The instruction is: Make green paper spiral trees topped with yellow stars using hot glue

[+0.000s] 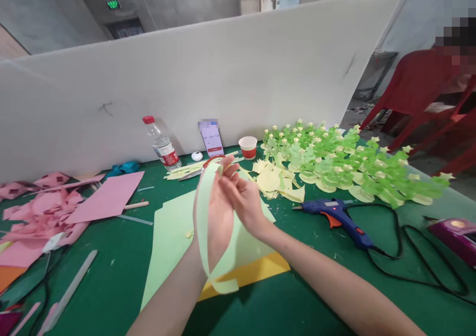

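Observation:
A long pale green paper strip (203, 217) hangs over my left hand (219, 222), its loose end curling below the wrist. The palm of that hand faces me, and its fingertips hold the top of the strip. My right hand (247, 202) is closed at the same spot, fingers pinched on the folded end of the strip; the exact fold is partly hidden by the fingers. Beneath both hands lie light green paper sheets (167, 227), with a yellow sheet (256, 272) under them. A small yellowish paper piece (189, 234) rests left of my left wrist.
Right of my hands lie a blue glue gun (334, 209) with its cable, cut paper scraps (269, 177) and many green paper plants (334, 157). Behind stand a bottle (165, 150), a phone (211, 140) and a paper cup (248, 148). Pink paper (107, 197) lies left.

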`<action>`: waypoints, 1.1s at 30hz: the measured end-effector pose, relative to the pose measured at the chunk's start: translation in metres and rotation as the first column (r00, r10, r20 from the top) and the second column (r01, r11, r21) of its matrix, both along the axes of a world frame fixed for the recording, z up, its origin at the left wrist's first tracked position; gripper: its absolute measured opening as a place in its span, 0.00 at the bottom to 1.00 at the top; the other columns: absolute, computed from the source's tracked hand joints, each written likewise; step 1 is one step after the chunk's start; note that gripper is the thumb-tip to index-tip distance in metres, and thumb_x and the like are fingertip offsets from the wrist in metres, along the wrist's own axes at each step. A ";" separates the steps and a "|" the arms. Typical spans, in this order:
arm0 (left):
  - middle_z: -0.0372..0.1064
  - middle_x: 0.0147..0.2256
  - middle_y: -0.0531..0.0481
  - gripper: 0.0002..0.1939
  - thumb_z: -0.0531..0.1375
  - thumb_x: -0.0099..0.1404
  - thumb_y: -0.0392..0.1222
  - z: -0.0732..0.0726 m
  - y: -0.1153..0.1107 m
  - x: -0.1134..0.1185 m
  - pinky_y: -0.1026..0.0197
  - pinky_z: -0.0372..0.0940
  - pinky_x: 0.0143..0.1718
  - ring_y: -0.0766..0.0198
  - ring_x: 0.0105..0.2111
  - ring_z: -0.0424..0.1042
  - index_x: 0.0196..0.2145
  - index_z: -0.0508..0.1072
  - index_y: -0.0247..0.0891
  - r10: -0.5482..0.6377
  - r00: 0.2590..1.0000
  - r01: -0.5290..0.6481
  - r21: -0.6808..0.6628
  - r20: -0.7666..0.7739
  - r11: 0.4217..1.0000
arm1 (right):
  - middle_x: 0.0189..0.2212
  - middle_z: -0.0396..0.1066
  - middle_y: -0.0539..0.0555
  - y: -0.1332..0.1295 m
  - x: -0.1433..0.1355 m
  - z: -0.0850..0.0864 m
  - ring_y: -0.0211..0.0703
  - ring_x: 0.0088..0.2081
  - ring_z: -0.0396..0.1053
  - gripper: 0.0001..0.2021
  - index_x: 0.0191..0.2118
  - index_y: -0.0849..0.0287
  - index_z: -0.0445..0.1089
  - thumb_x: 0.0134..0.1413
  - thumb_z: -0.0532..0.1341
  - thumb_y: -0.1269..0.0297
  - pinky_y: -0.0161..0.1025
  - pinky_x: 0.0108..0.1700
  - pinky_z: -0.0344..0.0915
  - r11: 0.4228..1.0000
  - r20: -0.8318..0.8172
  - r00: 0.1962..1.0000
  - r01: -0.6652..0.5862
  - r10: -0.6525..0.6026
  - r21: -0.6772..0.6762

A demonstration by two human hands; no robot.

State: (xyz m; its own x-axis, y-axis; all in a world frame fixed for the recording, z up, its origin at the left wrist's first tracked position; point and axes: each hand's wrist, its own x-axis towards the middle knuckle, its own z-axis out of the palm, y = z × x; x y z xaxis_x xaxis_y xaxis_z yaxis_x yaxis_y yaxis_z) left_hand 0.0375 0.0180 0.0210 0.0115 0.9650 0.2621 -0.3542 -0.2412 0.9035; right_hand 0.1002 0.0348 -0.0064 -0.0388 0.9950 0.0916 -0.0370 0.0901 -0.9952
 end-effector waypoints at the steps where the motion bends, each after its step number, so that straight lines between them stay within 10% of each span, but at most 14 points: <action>1: 0.67 0.44 0.51 0.10 0.49 0.61 0.48 0.000 -0.002 -0.003 0.59 0.65 0.44 0.63 0.47 0.66 0.32 0.66 0.42 -0.014 1.000 0.014 0.020 -0.011 1.000 | 0.22 0.65 0.53 0.009 0.009 -0.004 0.43 0.31 0.64 0.18 0.24 0.59 0.65 0.47 0.53 0.48 0.37 0.31 0.58 1.000 0.048 0.998 0.029 -0.029 0.003; 6: 0.71 0.34 0.51 0.10 0.58 0.56 0.44 0.000 -0.005 -0.025 0.58 0.65 0.39 0.61 0.39 0.70 0.22 0.61 0.39 0.032 0.944 0.004 0.109 -0.327 0.994 | 0.39 0.65 0.57 0.035 0.051 -0.013 0.43 0.38 0.64 0.15 0.44 0.59 0.63 0.48 0.54 0.65 0.37 0.34 0.60 1.000 0.182 0.983 0.030 -0.030 0.000; 9: 0.69 0.29 0.50 0.12 0.63 0.51 0.42 0.002 -0.004 -0.038 0.54 0.64 0.38 0.59 0.33 0.69 0.18 0.64 0.38 0.088 0.682 0.116 0.226 -0.726 0.967 | 0.53 0.54 0.57 0.020 0.065 -0.006 0.40 0.46 0.61 0.24 0.51 0.56 0.57 0.45 0.56 0.71 0.36 0.41 0.60 0.995 0.189 0.977 -0.101 0.099 -0.002; 13: 0.68 0.34 0.49 0.10 0.62 0.51 0.41 -0.002 -0.008 -0.042 0.52 0.64 0.37 0.56 0.38 0.66 0.17 0.65 0.39 0.276 0.432 0.224 0.398 -0.859 0.889 | 0.39 0.68 0.56 -0.017 0.072 0.003 0.39 0.38 0.66 0.13 0.38 0.60 0.70 0.51 0.55 0.60 0.39 0.43 0.61 0.915 0.132 0.906 -0.390 0.402 -0.106; 16: 0.67 0.35 0.48 0.09 0.61 0.53 0.38 -0.007 -0.013 -0.040 0.53 0.65 0.37 0.56 0.39 0.65 0.18 0.66 0.39 0.345 0.390 0.261 0.462 -0.853 0.848 | 0.31 0.69 0.52 -0.032 0.071 0.003 0.37 0.35 0.65 0.12 0.33 0.60 0.71 0.45 0.60 0.57 0.37 0.42 0.60 0.822 -0.070 0.841 -0.539 0.536 -0.185; 33: 0.66 0.33 0.51 0.09 0.59 0.54 0.28 -0.014 -0.018 -0.034 0.56 0.60 0.44 0.63 0.39 0.61 0.21 0.63 0.37 0.426 0.415 0.336 0.570 -0.804 0.750 | 0.23 0.65 0.48 -0.027 0.066 -0.005 0.32 0.28 0.59 0.06 0.25 0.62 0.70 0.37 0.65 0.66 0.33 0.35 0.56 0.777 -0.242 0.838 -0.544 0.488 -0.317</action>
